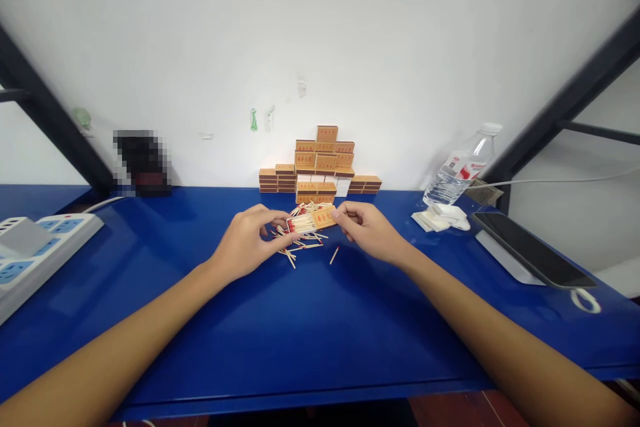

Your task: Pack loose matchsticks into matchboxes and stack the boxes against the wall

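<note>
The match tray (301,223), pinched by the left hand (253,233), and the sleeve (323,217), gripped by the right hand (364,228), are best kept level and in line between the hands, lest anything be spilled onto the loose matches (307,247) beneath.

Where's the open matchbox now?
Near the head view's centre, the open matchbox is held between left hand and right hand, in front of the stacked matchboxes.

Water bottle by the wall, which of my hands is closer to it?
Right. Your right hand is left of the water bottle, gripping one end of the matchbox; your left hand is farther left, at the other end.
</note>
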A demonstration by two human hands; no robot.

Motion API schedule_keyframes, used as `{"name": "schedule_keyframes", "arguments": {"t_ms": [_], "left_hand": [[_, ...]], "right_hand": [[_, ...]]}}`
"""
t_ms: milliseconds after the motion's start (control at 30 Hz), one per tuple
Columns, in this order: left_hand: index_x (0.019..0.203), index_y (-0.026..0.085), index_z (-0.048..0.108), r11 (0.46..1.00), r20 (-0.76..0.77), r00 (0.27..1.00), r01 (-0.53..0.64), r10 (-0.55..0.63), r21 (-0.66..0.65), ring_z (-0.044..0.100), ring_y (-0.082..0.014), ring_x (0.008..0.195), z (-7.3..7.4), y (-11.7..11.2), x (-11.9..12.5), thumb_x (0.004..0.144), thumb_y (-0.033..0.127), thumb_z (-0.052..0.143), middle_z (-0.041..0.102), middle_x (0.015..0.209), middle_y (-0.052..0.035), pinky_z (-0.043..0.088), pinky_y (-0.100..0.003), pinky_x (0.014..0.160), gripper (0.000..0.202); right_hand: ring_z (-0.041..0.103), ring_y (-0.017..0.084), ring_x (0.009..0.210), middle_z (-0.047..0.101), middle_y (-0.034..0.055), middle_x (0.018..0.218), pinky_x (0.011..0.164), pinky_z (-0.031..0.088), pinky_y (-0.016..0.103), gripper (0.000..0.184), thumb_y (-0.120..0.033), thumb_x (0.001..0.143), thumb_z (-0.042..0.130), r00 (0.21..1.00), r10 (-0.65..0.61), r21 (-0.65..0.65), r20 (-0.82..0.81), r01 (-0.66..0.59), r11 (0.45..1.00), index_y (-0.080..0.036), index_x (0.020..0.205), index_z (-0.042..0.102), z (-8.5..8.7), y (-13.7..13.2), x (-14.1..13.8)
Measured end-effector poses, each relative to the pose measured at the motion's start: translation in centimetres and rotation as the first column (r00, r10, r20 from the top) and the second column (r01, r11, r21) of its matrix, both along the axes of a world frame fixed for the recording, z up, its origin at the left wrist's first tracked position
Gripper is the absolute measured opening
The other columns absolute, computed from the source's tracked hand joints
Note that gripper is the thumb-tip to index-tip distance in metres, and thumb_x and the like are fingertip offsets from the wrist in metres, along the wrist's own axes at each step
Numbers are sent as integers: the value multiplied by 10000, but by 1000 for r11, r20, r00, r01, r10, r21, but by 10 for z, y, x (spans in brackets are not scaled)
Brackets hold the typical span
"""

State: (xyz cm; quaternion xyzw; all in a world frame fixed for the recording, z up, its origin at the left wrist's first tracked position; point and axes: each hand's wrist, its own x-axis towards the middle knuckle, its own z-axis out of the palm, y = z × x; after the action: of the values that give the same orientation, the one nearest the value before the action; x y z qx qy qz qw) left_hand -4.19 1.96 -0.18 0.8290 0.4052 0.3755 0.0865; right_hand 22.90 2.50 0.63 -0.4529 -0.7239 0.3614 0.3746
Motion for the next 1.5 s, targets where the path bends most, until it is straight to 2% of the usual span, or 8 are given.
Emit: {"name": "schedule_keyframes", "arguments": {"t_ms": [100, 333, 500, 733, 1033, 1200, 1367, 1500], "left_hand": [[1095, 207, 778, 1000, 6, 1000, -1, 1, 2, 610, -132, 667, 2, -1, 0, 886, 442, 781, 752, 932, -45, 539, -295, 653, 314], [1123, 221, 774, 999, 92, 996, 11, -6, -49, 627, -128, 668, 5, 0, 0, 869, 401, 803, 760, 905, -33, 552, -277, 643, 312], [1132, 227, 783, 997, 136, 991, 22, -12, -73, 647, -143, 689, 6, -2, 2, 848, 411, 824, 775, 915, -43, 566, -295, 659, 341], [1131, 234, 792, 991, 253, 967, 60, -27, -124, 660, -154, 706, -2, -5, 4, 781, 406, 895, 781, 881, -27, 577, -325, 718, 404], [1119, 232, 798, 991, 199, 972, 129, -121, -28, 643, -171, 717, -3, -12, 9, 681, 520, 932, 730, 765, -12, 564, -312, 681, 541], [1150, 215, 758, 999, 109, 993, 38, -38, 1, 683, -161, 744, 3, -6, 5, 835, 454, 834, 778, 926, -41, 575, -298, 692, 402], [1134, 197, 725, 968, 60, 968, -242, 245, -61, 748, -229, 912, 23, 38, -28, 895, 459, 754, 799, 1081, -80, 574, -321, 735, 355], [1180, 177, 716, 929, -98, 925, -359, 367, 90, 698, -283, 1022, 35, 89, -52, 927, 456, 716, 772, 1128, -122, 549, -382, 819, 376]], "right_hand": [[474, 116, 544, 519, -44, 610, 533, 357, 266, 446, -603, 971, 553, 998, 49, -2, 32, -49, 999, -207, 768, 529, 0, -3, 1], [523, 105, 522, 544, -70, 710, 490, 401, 253, 358, -531, 979, 601, 985, -3, -24, -171, -1, 1000, -210, 1106, 507, -10, -1, -5], [564, 129, 614, 578, -3, 785, 511, 456, 268, 433, -470, 1036, 533, 989, 21, 64, -144, -12, 998, -161, 1333, 593, -11, -11, -13], [582, 163, 735, 632, 79, 992, 618, 556, 317, 642, -512, 1100, 361, 990, 141, 64, -31, -139, 988, -187, 1650, 302, -10, -35, -31], [629, 185, 845, 682, 94, 1025, 776, 547, 360, 631, -529, 1102, 363, 971, 235, 41, -36, -234, 971, -169, 1621, 359, -8, -47, -39], [680, 255, 1039, 730, 129, 1136, 921, 523, 428, 616, -540, 1105, 317, 988, 91, 131, 125, -107, 986, -175, 1591, 418, -5, -38, -30], [672, 295, 1189, 729, 132, 1282, 1002, 488, 429, 490, -488, 1105, 333, 943, -154, 288, 296, 66, 955, -192, 1361, 627, -9, -13, -7], [709, 268, 1042, 766, 107, 1138, 885, 491, 357, 416, -429, 1110, 344, 867, -293, 355, 403, 147, 923, -203, 1153, 690, -7, 1, 8]]}}
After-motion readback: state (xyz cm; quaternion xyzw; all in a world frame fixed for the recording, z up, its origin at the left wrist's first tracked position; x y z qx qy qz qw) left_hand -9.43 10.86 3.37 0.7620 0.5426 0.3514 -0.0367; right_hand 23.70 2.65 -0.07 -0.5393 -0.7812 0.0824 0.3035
